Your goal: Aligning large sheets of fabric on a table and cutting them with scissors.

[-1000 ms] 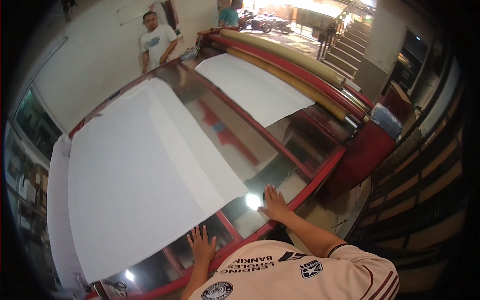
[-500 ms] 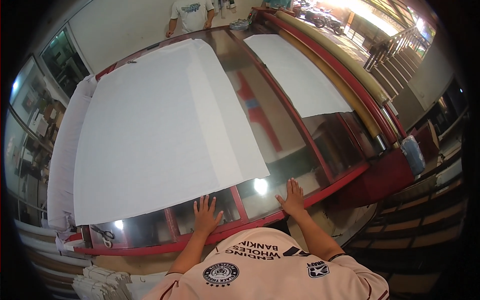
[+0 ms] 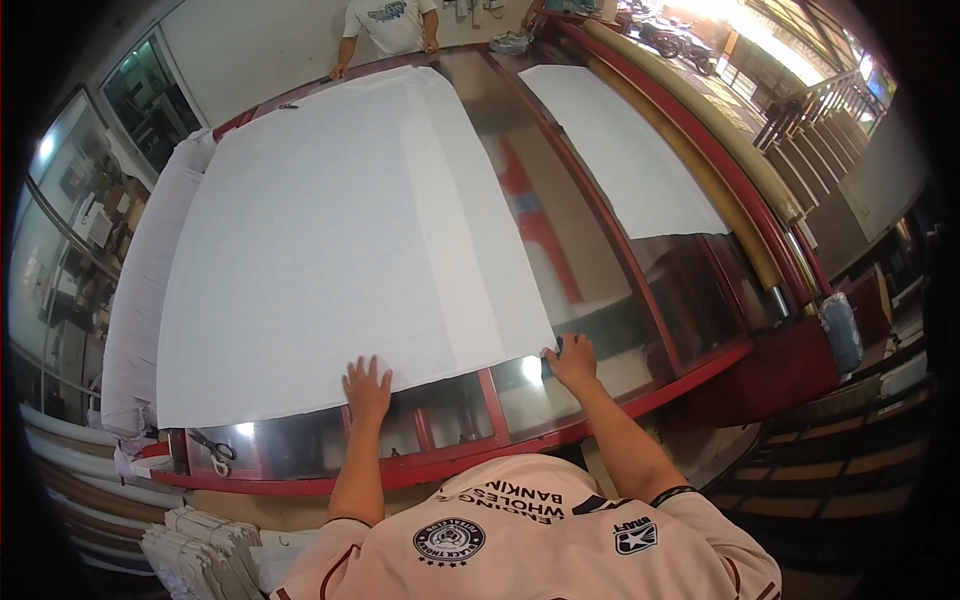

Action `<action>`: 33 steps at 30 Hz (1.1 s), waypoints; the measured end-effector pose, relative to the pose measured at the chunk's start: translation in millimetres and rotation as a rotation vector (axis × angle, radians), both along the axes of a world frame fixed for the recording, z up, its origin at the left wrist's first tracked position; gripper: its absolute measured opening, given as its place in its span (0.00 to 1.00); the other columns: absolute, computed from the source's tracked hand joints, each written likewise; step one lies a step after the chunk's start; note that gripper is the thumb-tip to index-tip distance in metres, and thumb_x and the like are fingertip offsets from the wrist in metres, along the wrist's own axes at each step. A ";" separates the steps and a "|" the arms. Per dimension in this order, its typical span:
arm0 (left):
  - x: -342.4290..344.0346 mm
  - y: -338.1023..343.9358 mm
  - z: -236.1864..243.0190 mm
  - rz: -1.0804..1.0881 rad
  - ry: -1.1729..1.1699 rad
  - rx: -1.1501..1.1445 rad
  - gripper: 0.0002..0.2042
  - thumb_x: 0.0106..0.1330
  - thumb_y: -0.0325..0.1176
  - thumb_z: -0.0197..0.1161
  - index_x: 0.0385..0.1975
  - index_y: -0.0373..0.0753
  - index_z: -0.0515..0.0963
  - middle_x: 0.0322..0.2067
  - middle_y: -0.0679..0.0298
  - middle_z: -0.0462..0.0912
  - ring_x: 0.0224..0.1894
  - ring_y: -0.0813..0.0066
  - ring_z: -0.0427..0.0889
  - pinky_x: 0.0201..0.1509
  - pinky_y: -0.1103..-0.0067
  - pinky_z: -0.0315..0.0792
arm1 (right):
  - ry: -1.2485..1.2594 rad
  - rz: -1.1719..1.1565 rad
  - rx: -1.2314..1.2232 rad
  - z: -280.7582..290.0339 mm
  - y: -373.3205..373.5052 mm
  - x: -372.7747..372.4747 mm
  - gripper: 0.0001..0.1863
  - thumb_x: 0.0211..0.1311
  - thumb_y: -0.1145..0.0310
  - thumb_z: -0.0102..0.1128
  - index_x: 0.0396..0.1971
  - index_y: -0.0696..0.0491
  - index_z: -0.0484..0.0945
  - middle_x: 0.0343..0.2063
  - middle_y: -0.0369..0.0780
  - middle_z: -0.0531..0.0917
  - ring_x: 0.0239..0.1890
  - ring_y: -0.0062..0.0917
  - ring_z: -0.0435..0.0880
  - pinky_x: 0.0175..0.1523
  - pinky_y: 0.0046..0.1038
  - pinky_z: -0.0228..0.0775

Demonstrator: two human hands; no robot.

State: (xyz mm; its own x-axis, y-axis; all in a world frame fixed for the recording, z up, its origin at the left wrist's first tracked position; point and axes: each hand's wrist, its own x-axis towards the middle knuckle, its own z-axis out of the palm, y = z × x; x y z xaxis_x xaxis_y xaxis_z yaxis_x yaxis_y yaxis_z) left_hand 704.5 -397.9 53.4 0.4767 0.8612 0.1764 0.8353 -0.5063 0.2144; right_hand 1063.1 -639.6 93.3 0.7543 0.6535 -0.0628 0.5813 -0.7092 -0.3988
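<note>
A large white sheet (image 3: 300, 240) lies over the red-framed, glass-topped table (image 3: 640, 365); a paler strip runs along its right side. My left hand (image 3: 368, 392) rests with fingers spread on the sheet's near edge. At the near right corner, my right hand (image 3: 574, 364) is closed, its fingers bent and the thumb at the sheet's edge. Palm and fingertips partly hide that corner. Scissors (image 3: 218, 453) lie on the glass at the near left.
A smaller white sheet (image 3: 630, 160) covers part of the table's right side, beside long rollers (image 3: 700, 170). A white roll (image 3: 160, 290) flanks the left edge. Across the table stands a person (image 3: 390, 25), hands at the far edge. Stacked white material (image 3: 205, 550) sits below left.
My left hand has shifted left and forward from the glass onto the sheet. My right hand has moved to the sheet's corner and its fingers have closed. The view has shifted slightly.
</note>
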 end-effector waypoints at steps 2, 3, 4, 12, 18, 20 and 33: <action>-0.8 -1.4 -7.1 -0.014 0.038 -0.081 0.30 0.71 0.52 0.56 0.67 0.41 0.69 0.67 0.46 0.64 0.71 0.38 0.57 0.73 0.48 0.52 | 0.002 0.015 -0.012 -3.7 11.3 0.9 0.23 0.58 0.57 0.68 0.49 0.54 0.74 0.48 0.51 0.76 0.52 0.48 0.75 0.56 0.45 0.71; -0.5 -1.5 -10.0 -0.025 0.015 -0.042 0.30 0.71 0.52 0.56 0.67 0.41 0.69 0.67 0.46 0.64 0.71 0.38 0.57 0.73 0.48 0.52 | 0.028 -0.002 0.005 -6.8 15.7 2.7 0.20 0.58 0.59 0.67 0.45 0.55 0.76 0.45 0.50 0.77 0.51 0.46 0.76 0.56 0.44 0.71; -0.6 -1.9 -12.4 -0.034 -0.011 -0.019 0.29 0.70 0.52 0.56 0.66 0.41 0.70 0.67 0.45 0.65 0.71 0.38 0.58 0.72 0.48 0.52 | 0.049 -0.023 0.023 -10.8 19.2 4.3 0.17 0.58 0.61 0.67 0.41 0.55 0.77 0.43 0.49 0.78 0.49 0.45 0.77 0.55 0.43 0.72; 2.5 -4.2 -11.6 -0.053 -0.062 0.032 0.30 0.69 0.53 0.58 0.64 0.38 0.71 0.65 0.43 0.67 0.70 0.36 0.59 0.72 0.48 0.53 | 0.186 -0.168 0.246 -27.9 34.4 27.1 0.07 0.58 0.70 0.65 0.32 0.56 0.77 0.28 0.44 0.82 0.32 0.34 0.85 0.39 0.34 0.77; 18.4 -11.5 -9.4 -0.032 -0.061 0.042 0.31 0.69 0.54 0.57 0.64 0.36 0.71 0.66 0.42 0.67 0.70 0.36 0.58 0.73 0.49 0.51 | 0.610 -0.312 0.610 0.3 39.3 30.6 0.06 0.59 0.80 0.59 0.36 0.57 0.77 0.27 0.38 0.82 0.26 0.21 0.82 0.32 0.24 0.76; 16.9 -8.3 -9.3 -0.012 -0.058 0.029 0.29 0.68 0.49 0.60 0.63 0.35 0.72 0.65 0.43 0.68 0.69 0.39 0.62 0.72 0.53 0.56 | 0.634 -0.300 0.687 11.1 41.6 31.1 0.08 0.59 0.80 0.58 0.38 0.58 0.78 0.27 0.37 0.82 0.26 0.20 0.81 0.33 0.23 0.76; -60.5 34.9 -2.1 0.609 -0.331 -0.261 0.34 0.55 0.20 0.64 0.66 0.31 0.65 0.59 0.45 0.76 0.59 0.50 0.78 0.62 0.63 0.73 | 0.836 -0.228 0.703 31.2 63.6 7.0 0.10 0.59 0.76 0.66 0.41 0.60 0.82 0.31 0.36 0.83 0.31 0.20 0.81 0.36 0.24 0.79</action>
